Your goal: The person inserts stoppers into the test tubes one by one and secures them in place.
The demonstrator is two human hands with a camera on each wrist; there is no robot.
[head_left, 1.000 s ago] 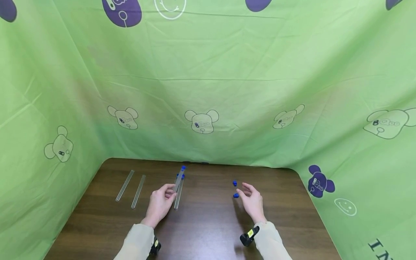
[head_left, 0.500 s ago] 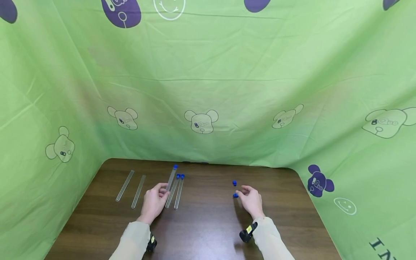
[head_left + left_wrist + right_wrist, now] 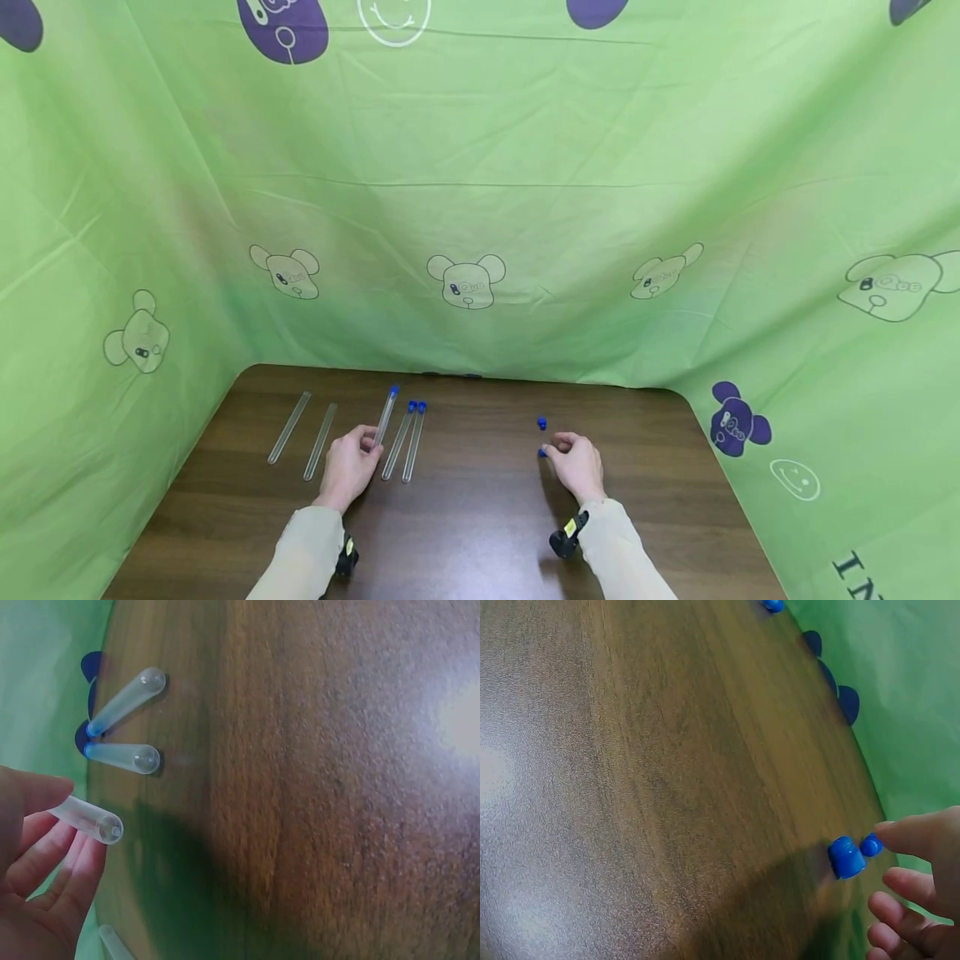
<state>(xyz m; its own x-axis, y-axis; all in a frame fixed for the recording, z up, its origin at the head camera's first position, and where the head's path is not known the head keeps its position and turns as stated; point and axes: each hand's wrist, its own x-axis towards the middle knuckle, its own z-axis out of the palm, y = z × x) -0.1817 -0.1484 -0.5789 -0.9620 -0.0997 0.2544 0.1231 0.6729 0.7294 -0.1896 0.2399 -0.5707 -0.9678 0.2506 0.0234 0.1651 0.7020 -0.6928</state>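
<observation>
A clear plastic tube (image 3: 386,414) with a blue cap at its far end lies slanted left of centre in the head view, its near end pinched in the left hand (image 3: 348,468); in the left wrist view its rounded tip shows. A small blue cap (image 3: 542,452) sits on the bench, right of centre, touched by the right hand (image 3: 579,467).
</observation>
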